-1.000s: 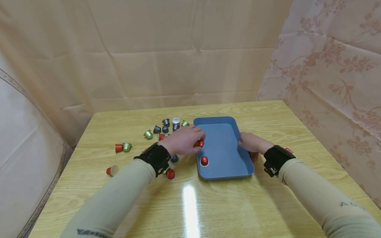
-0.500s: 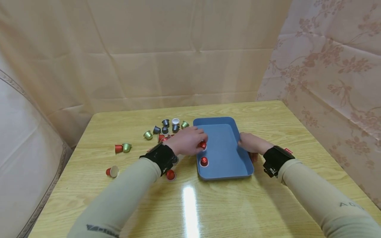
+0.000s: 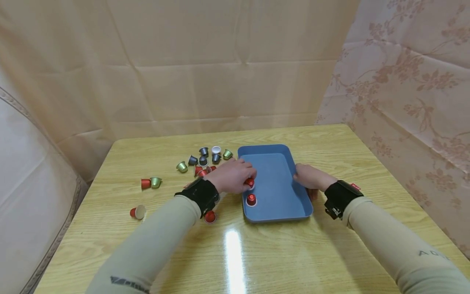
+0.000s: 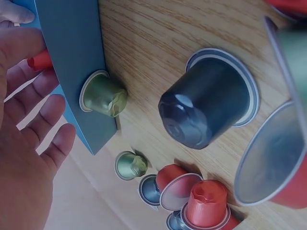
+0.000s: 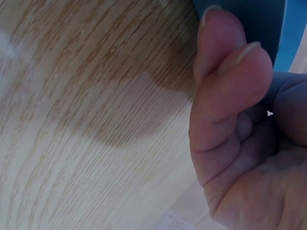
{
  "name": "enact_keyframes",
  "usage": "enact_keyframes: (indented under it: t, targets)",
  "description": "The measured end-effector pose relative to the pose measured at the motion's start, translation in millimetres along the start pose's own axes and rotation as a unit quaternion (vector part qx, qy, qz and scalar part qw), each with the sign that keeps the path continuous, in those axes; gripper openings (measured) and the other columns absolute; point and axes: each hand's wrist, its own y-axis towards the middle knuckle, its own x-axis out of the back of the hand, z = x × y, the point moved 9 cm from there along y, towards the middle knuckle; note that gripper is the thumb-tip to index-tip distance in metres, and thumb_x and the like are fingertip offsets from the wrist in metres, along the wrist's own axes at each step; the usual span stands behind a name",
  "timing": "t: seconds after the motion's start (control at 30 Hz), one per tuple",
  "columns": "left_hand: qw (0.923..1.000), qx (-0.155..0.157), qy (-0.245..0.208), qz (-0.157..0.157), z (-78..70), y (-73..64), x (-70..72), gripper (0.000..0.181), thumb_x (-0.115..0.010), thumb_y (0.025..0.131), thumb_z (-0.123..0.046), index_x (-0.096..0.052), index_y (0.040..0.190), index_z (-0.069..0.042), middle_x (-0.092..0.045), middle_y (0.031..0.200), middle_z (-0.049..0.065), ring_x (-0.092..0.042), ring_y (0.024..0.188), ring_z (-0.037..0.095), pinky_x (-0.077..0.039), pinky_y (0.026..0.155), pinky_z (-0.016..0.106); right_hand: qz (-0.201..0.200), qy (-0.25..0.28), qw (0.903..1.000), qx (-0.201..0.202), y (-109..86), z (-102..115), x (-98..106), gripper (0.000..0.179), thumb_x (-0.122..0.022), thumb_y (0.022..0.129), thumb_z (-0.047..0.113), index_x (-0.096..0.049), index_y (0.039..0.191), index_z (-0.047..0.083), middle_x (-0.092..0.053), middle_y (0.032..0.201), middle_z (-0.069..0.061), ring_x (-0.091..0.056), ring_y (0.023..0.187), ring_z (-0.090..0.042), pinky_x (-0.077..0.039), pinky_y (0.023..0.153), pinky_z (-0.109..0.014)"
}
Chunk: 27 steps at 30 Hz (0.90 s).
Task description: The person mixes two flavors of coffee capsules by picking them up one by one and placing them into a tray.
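Note:
My left hand (image 3: 232, 175) reaches over the left rim of the blue tray (image 3: 273, 183) and pinches a red coffee capsule (image 3: 250, 182) just inside it. The left wrist view shows that capsule (image 4: 41, 61) between thumb and fingers, partly hidden by the tray wall (image 4: 72, 43). A second red capsule (image 3: 251, 199) stands in the tray's near left corner. On the opposite side, my right hand (image 3: 313, 177) holds the tray's right rim, its curled fingers (image 5: 240, 81) against the outer wall.
Left of the tray lie several dark, green and red capsules in a loose cluster, among them a green one (image 3: 181, 166) and a dark one (image 3: 193, 160). Farther left are a red capsule (image 3: 145, 183), a green one (image 3: 156, 182) and a tipped red one (image 3: 138, 212). Cloth hangs behind the table.
With the red capsule in its fingers, my left hand has moved slightly right and down into the tray's left side. My right hand has stayed on the rim.

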Motion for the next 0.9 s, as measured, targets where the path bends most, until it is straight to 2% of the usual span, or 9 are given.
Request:
enact_keyframes:
  t: [0.33,0.53,0.77,0.9]
  targets:
    - [1.0,-0.001,0.002,-0.001,0.1,0.4,-3.3,0.021,-0.068,0.088,-0.035,-0.062,0.102,-0.021,-0.055,0.096,-0.005,-0.047,0.09,0.018,-0.042,0.078,0.036,-0.009,0.004,1.0,-0.001,-0.4,0,1,0.039,-0.03,0.1,0.008,-0.03,0.128,-0.018,-0.06,0.061,-0.019,-0.06,0.04,-0.026,-0.052,0.039,-0.038]
    - [0.9998,0.007,0.008,0.017,0.8,0.1,-5.0,0.022,-0.066,0.089,-0.038,-0.063,0.103,-0.021,-0.055,0.101,-0.005,-0.047,0.094,0.018,-0.043,0.08,0.037,-0.01,0.0,0.9999,0.001,-0.4,0,1,0.039,-0.03,0.1,0.008,-0.03,0.129,-0.017,-0.06,0.063,-0.019,-0.06,0.04,-0.026,-0.053,0.039,-0.039]
    - [1.0,-0.007,-0.004,-0.005,4.2,-2.9,1.2,0.02,-0.061,0.093,-0.034,-0.064,0.105,-0.018,-0.054,0.101,-0.003,-0.046,0.089,0.018,-0.045,0.082,0.035,-0.003,0.006,1.0,-0.002,-0.1,-1,0,0.041,-0.03,0.1,0.008,-0.026,0.132,-0.018,-0.061,0.06,-0.018,-0.06,0.041,-0.026,-0.052,0.039,-0.038]
    - [0.9999,0.002,-0.006,-0.011,9.4,-5.7,5.9,0.02,-0.06,0.093,-0.032,-0.064,0.106,-0.017,-0.054,0.102,-0.002,-0.046,0.089,0.018,-0.046,0.082,0.036,-0.002,0.003,1.0,-0.002,0.3,-2,0,0.04,-0.03,0.101,0.008,-0.027,0.131,-0.018,-0.061,0.059,-0.018,-0.06,0.041,-0.026,-0.052,0.039,-0.038]
